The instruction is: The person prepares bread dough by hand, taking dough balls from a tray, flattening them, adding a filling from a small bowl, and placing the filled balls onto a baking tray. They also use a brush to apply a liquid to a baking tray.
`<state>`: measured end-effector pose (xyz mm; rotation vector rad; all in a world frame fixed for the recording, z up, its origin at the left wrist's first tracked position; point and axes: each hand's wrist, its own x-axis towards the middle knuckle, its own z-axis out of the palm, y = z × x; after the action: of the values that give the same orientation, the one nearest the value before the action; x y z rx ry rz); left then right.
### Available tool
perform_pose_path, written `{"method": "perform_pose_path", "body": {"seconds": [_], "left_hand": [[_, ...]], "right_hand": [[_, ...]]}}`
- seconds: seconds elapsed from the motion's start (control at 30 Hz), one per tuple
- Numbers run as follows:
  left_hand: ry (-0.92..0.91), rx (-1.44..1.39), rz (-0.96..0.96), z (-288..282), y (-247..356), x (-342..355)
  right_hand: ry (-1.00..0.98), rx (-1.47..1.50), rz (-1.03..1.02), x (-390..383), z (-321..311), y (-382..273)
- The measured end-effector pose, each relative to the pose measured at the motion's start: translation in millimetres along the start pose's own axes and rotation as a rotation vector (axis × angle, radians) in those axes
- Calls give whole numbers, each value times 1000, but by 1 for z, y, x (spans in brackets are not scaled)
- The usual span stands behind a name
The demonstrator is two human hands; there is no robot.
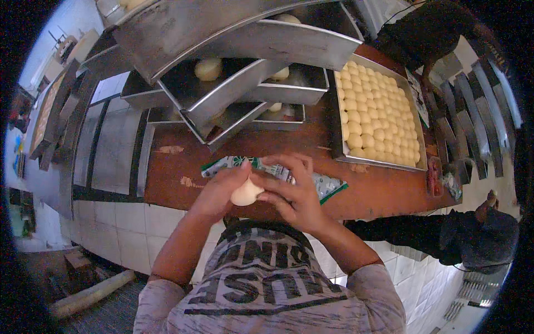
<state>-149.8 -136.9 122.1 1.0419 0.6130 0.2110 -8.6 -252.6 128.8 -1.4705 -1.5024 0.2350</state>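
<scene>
A smooth, pale piece of dough (pixel 246 194) is held between my two hands, just above the near edge of the brown table (pixel 384 196). My left hand (pixel 221 190) is cupped against its left side, with the thumb raised along the top. From the right, my right hand (pixel 293 192) presses bent fingers on the dough. Beneath and behind the hands lies a green and silver plastic bag (pixel 329 186), partly covered by them. On the right of the table, a metal tray (pixel 384 164) holds closely packed rows of round dough balls (pixel 378 114).
Metal pans (pixel 289 42) are stacked crosswise at the back left; a dough ball (pixel 208 69) sits inside one. A red container (pixel 435 182) stands at the table's right end. A person in dark clothes (pixel 428 33) is at the back right. More pans (pixel 473 111) stand beyond.
</scene>
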Motion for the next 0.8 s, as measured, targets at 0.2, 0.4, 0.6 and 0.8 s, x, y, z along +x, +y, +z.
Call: {"method": "perform_pose_path", "body": {"seconds": [0.2,0.4,0.6,0.8], "left_hand": [[-163,243,124,12,8,6],[-440,-682,292,13,-10,12],[168,380,759,14,-21,20],[521,326,697,-2,-18,11]], "right_hand": [[-227,146,-54,-3,7,-8],[-11,1208,592,7,17,-1],[39,1136,773,9,36,8],[-49,-108,42,29,13,-24]]}}
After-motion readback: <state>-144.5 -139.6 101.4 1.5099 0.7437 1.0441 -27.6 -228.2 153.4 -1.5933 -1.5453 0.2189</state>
